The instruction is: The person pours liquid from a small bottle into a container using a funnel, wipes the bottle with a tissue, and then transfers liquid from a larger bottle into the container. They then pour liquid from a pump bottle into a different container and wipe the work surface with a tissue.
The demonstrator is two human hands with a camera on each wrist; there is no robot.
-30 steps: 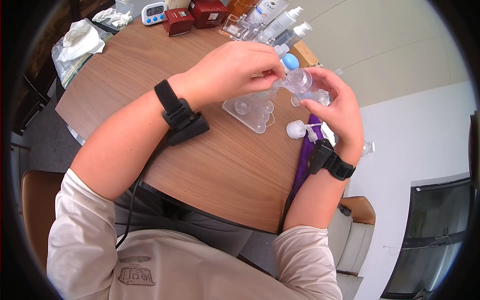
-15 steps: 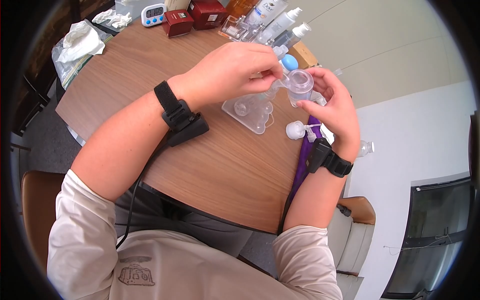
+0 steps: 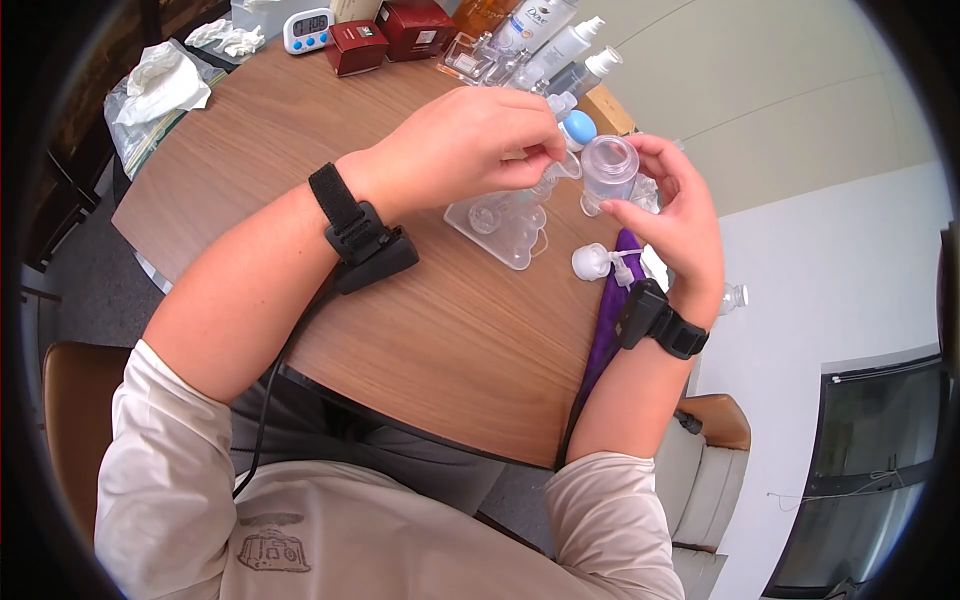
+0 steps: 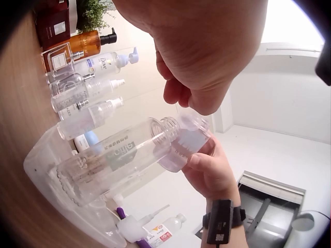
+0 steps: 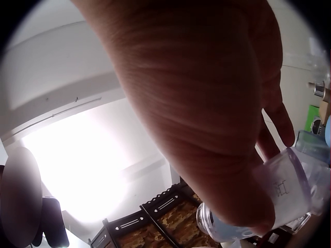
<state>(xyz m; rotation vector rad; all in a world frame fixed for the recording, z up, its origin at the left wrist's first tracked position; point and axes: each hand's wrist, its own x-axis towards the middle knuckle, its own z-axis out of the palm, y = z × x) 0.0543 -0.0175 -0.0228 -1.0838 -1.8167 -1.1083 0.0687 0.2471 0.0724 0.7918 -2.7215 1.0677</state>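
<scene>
My left hand (image 3: 490, 135) pinches a clear, flared piece like a small funnel (image 3: 570, 165), its far part hidden behind the fingers. Between the thumb and fingers of my right hand (image 3: 675, 215) is a small clear bottle (image 3: 610, 182), uncapped, its round mouth facing up, just right of the funnel. In the left wrist view a taller clear bottle (image 4: 111, 163) with printed lettering stands open in a clear plastic tray (image 4: 39, 165). Its neck is below the left fingertips and overlaps the small bottle in this view.
A white pump top (image 3: 592, 261) lies beside a purple cloth (image 3: 607, 330) at the table's right edge. Several bottles, including a Dove pump bottle (image 3: 530, 25), line the back with dark red boxes (image 3: 415, 28) and a timer (image 3: 307, 30). Crumpled tissue (image 3: 165, 80) lies at left.
The small bottle in my right hand has tipped more upright and shifted slightly right, away from the funnel it overlapped before. My left hand stays nearly in place.
</scene>
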